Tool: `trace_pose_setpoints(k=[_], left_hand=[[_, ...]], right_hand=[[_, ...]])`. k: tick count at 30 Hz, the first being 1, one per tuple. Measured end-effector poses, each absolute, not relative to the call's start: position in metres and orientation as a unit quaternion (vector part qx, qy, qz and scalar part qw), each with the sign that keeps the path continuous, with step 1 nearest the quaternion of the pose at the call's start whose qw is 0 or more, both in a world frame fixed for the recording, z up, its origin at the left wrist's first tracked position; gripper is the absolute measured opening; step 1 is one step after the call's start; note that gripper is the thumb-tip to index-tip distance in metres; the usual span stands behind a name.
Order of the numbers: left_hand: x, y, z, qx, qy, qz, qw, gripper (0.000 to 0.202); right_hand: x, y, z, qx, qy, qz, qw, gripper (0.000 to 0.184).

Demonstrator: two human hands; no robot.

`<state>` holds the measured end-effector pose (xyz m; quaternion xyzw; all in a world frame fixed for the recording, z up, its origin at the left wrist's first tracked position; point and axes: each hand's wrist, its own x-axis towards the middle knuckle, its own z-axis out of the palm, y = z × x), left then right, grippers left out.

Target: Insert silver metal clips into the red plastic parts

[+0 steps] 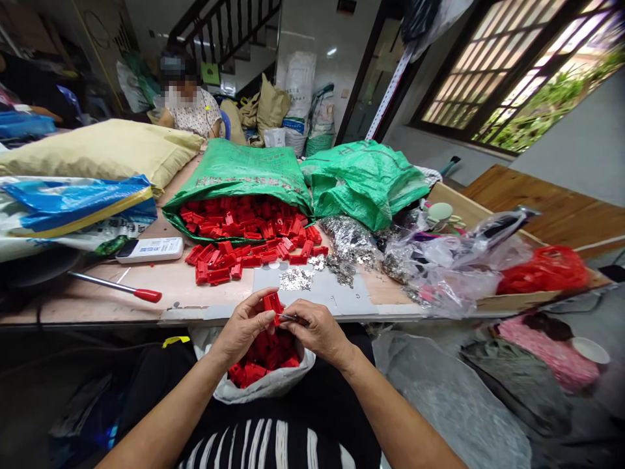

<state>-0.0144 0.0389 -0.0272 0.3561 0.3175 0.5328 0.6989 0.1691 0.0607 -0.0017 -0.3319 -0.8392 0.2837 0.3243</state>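
My left hand (244, 327) is closed around a small red plastic part (272, 303), held just in front of the table edge. My right hand (315, 327) pinches a thin metal piece (288, 318) against that part. Below both hands a white bag (266, 384) on my lap holds several more red parts. On the table a green sack (244, 170) spills a pile of red parts (254, 238), and loose shiny metal pieces (297, 279) lie on a grey sheet (342, 296).
A second green sack (364, 179) and clear plastic bags (454, 260) crowd the table's right side. A red-handled screwdriver (117, 286), a white remote (149, 249) and filled sacks (97, 150) lie at left. Another person (188, 104) sits at the far end.
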Motion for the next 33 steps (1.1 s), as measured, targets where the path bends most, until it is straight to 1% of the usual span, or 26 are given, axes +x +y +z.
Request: trace_pose_setpoints(k=[10, 15, 19, 22, 24, 28, 31, 33], left_hand=[[-0.014, 0.039, -0.030, 0.370, 0.315, 0.534, 0.693, 0.046], [-0.015, 0.038, -0.032, 0.356, 0.297, 0.531, 0.710, 0.049], [-0.015, 0.036, -0.032, 0.353, 0.284, 0.526, 0.720, 0.053], [-0.014, 0.035, -0.032, 0.364, 0.285, 0.524, 0.715, 0.058], [-0.013, 0.035, -0.032, 0.381, 0.294, 0.519, 0.706, 0.057], [-0.014, 0.036, -0.033, 0.416, 0.306, 0.519, 0.681, 0.043], [-0.022, 0.042, -0.033, 0.458, 0.310, 0.520, 0.651, 0.038], [-0.031, 0.049, -0.031, 0.511, 0.341, 0.504, 0.607, 0.034]], right_hand=[[0.170, 0.057, -0.001, -0.348, -0.825, 0.294, 0.333, 0.013], [0.173, 0.056, -0.005, -0.385, -0.775, 0.367, 0.341, 0.019], [0.176, 0.055, -0.010, -0.402, -0.715, 0.451, 0.353, 0.016], [0.175, 0.055, -0.012, -0.413, -0.693, 0.475, 0.351, 0.015], [0.172, 0.055, -0.013, -0.423, -0.687, 0.473, 0.354, 0.017], [0.163, 0.058, -0.013, -0.445, -0.687, 0.448, 0.358, 0.021], [0.159, 0.063, -0.013, -0.458, -0.721, 0.397, 0.335, 0.016], [0.159, 0.067, -0.013, -0.457, -0.751, 0.347, 0.327, 0.011]])
